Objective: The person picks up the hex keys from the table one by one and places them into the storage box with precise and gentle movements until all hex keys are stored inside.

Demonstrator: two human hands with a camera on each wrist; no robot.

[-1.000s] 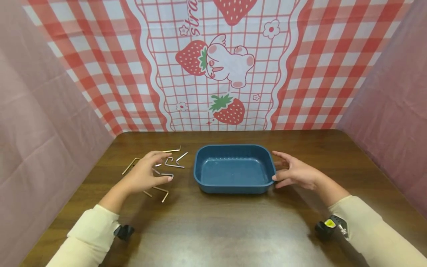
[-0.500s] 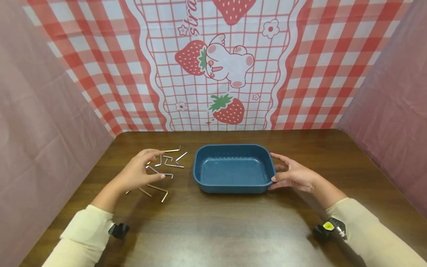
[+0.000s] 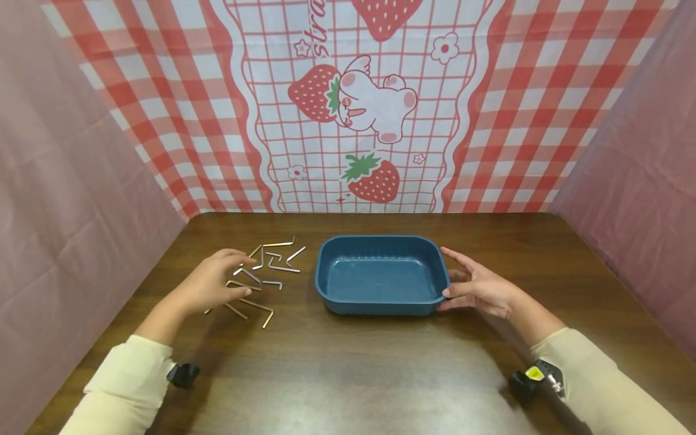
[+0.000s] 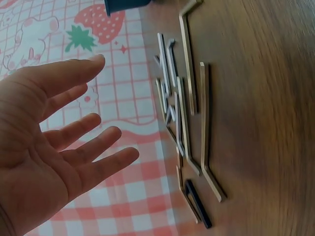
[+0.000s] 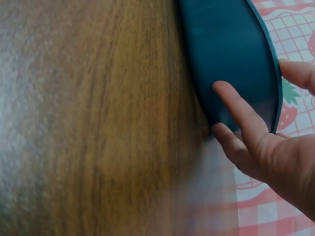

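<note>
My left hand (image 3: 209,283) hovers over the left part of the table, fingers spread and nothing held. Beneath and beside it lie several L-shaped hex keys (image 3: 257,306), some silver, some brass-coloured. The left wrist view shows a black hex key (image 4: 198,202) among them, and my left palm (image 4: 47,142) apart from them all. A blue rectangular plastic bin (image 3: 380,307) stands at mid-table with nothing inside. Against its right end rests my right hand (image 3: 484,289), fingers extended. In the right wrist view these fingers (image 5: 241,110) touch the bin's outer wall (image 5: 231,54).
All of this stands on a brown wood-grain table (image 3: 359,368). Behind it hangs a red-and-white checked cloth (image 3: 505,121) with strawberry prints. Pink cloth (image 3: 76,181) closes off the left side, and more pink cloth (image 3: 636,175) the right.
My left hand has drawn back to the left, uncovering more hex keys. My right hand has moved slightly left onto the bin's end. The bin stays in place.
</note>
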